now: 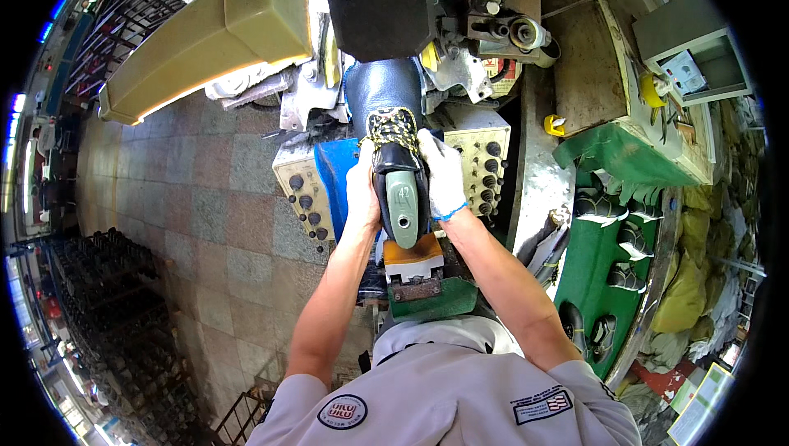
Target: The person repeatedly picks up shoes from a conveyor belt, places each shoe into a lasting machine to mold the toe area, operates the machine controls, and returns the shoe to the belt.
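Note:
A black shoe upper (pixel 380 88) with yellow-and-black laces (pixel 391 127) is in the middle, its toe pointing away under a dark metal block (pixel 374 2) of a machine. A grey-green shoe last (pixel 401 207) fills its heel opening. My left hand (pixel 362 185) is closed against the left side of the shoe. My right hand (pixel 442 173), in a white glove with a blue cuff, grips the right side near the laces. The fingertips of both hands are partly hidden by the shoe. Below the heel sits an orange-brown pad (pixel 413 250) on a metal bracket.
Cream control boxes with black knobs flank the shoe, left (pixel 304 199) and right (pixel 485 171). A yellowish machine arm (pixel 205 31) reaches across the upper left. On the right, a green bench (pixel 596 269) bears several shoes. Dark racks (pixel 111 306) stand at the lower left.

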{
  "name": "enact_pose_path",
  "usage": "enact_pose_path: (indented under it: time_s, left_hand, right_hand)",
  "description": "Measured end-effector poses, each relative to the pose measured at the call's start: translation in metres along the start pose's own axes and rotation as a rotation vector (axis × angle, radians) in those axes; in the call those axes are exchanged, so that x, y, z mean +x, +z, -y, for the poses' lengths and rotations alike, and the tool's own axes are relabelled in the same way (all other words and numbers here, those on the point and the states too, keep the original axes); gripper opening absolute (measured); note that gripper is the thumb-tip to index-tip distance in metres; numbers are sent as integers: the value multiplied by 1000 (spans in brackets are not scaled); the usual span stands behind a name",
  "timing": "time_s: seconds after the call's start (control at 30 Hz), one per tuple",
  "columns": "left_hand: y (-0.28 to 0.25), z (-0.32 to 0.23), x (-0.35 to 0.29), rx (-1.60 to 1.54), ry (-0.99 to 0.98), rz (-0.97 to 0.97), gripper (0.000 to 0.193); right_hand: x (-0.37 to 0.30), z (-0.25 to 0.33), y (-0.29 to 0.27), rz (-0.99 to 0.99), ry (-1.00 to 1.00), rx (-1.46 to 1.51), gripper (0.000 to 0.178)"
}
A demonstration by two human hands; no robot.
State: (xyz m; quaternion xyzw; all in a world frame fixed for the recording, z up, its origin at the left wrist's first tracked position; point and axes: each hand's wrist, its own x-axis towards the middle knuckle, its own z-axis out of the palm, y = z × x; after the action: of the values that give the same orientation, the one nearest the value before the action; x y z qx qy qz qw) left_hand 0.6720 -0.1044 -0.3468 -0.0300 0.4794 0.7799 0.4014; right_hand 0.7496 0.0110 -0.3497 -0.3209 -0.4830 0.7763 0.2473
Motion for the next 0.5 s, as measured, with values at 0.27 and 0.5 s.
enact_pose_path:
  time_s: [0.27,0.5]
  left_hand:
    - [0,7,5,52,166,82,54]
    - [4,-4,-9,101,182,63,48]
  right_hand:
    - [7,0,-4,18,-7,4,35]
    - [-3,19,2,-36,112,5,39]
